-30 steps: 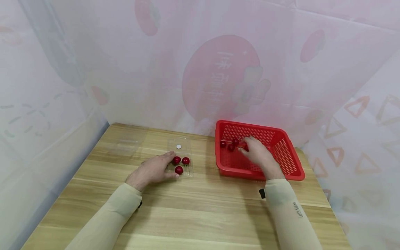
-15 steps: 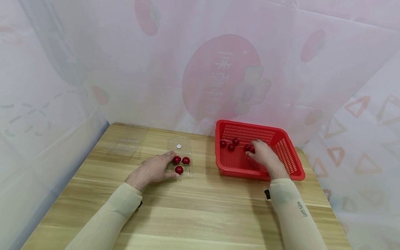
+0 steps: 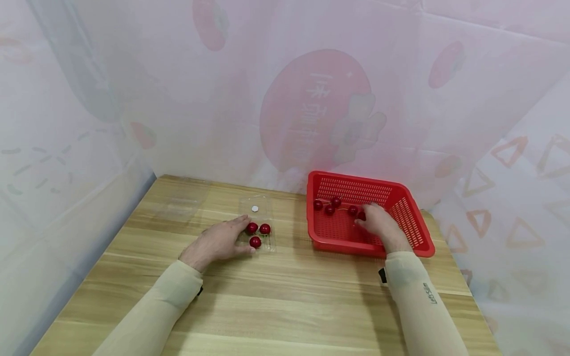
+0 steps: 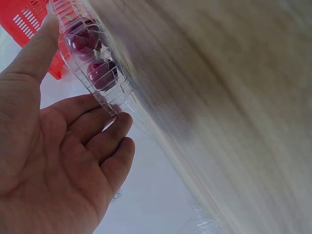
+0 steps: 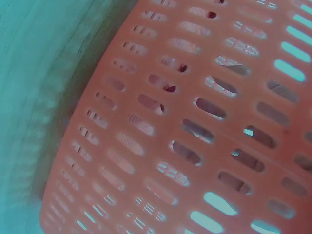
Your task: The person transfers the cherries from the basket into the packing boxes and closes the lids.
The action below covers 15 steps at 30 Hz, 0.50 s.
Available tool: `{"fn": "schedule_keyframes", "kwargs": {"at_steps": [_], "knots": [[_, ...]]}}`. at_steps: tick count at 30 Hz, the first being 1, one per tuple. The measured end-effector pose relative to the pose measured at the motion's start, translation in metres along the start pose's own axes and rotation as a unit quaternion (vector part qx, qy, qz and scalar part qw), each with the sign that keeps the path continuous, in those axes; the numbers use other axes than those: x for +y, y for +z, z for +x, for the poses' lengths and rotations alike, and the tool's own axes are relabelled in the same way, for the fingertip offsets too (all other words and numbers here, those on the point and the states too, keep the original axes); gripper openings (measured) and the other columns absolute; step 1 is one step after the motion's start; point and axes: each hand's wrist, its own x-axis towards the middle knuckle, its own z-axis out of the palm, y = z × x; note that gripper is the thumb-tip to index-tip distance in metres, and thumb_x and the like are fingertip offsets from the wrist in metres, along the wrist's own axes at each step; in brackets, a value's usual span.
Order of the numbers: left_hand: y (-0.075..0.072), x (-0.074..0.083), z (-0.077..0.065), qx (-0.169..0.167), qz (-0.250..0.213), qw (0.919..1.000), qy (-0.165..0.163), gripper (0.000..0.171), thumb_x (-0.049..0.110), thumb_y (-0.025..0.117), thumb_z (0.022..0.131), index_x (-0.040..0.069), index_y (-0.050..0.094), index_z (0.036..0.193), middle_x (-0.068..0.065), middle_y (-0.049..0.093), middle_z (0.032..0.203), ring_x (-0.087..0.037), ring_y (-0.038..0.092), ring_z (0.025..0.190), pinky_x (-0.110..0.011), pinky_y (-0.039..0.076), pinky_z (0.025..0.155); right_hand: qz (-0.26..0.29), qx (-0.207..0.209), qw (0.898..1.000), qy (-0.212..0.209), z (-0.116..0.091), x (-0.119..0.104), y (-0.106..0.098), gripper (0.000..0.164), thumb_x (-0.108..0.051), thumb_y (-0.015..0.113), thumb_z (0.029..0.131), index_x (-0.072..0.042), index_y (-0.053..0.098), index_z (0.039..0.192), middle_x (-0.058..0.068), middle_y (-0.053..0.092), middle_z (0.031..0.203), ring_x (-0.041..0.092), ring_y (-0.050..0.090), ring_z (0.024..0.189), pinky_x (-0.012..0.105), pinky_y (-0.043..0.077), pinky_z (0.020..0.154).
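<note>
My left hand (image 3: 220,240) holds a clear plastic clamshell box (image 3: 269,247) on the table by its sides. In the left wrist view the thumb lies along one side of the box and curled fingertips touch its end. Three dark red cherries sit inside, one (image 3: 255,242) nearest me and another (image 4: 103,74) plain in the left wrist view. My right hand (image 3: 377,222) reaches into a red plastic basket (image 3: 356,248), fingers and thumb around a cherry (image 3: 361,216) they partly cover. The basket wall (image 5: 161,122) hides that hand's grip in the right wrist view.
Several more cherries (image 3: 329,210) with stems lie in the left part of the basket. The box's open lid bears a round white sticker (image 3: 255,208). Clear plastic packaging (image 3: 180,200) lies at the wooden table's back left. A printed curtain (image 3: 222,123) hangs behind.
Inside the basket, my right hand has moved to the right, away from the cherries on the left, uncovering a cherry beside its fingers. My left hand and the box have stayed put.
</note>
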Motion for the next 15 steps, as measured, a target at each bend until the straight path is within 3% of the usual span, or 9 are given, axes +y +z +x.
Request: {"fn": "schedule_keyframes", "kwargs": {"at_steps": [1,4,15], "knots": [[0.0,0.0,0.0,0.0,-0.001,1.0,0.0,0.099,0.058,0.084,0.107,-0.004,0.048,0.175,-0.027,0.046,0.185,-0.05,0.05,0.17,-0.065,0.044,0.141,-0.002,-0.01,1.0,0.012,-0.007,-0.012,-0.006,0.039,-0.023,0.084,0.111,-0.002,0.075,0.143,0.024,0.076,0.134,0.037,0.069,0.117,0.064,0.063,0.12],[0.0,0.0,0.0,-0.001,-0.003,1.0,-0.002,0.099,0.058,0.084,0.106,-0.004,0.048,0.175,-0.027,0.046,0.185,-0.05,0.05,0.17,-0.066,0.044,0.141,-0.003,-0.007,1.0,0.006,-0.014,-0.02,-0.008,0.034,-0.018,0.083,0.111,-0.001,0.076,0.14,0.023,0.077,0.129,0.036,0.069,0.113,0.062,0.065,0.117],[-0.001,0.001,0.0,-0.002,-0.005,1.0,-0.005,0.099,0.058,0.084,0.107,-0.003,0.048,0.175,-0.027,0.045,0.185,-0.05,0.049,0.17,-0.066,0.044,0.141,-0.027,-0.009,1.0,-0.01,-0.015,-0.022,-0.006,0.023,-0.006,0.08,0.11,0.003,0.079,0.131,0.024,0.081,0.126,0.034,0.073,0.109,0.058,0.068,0.108]]}}
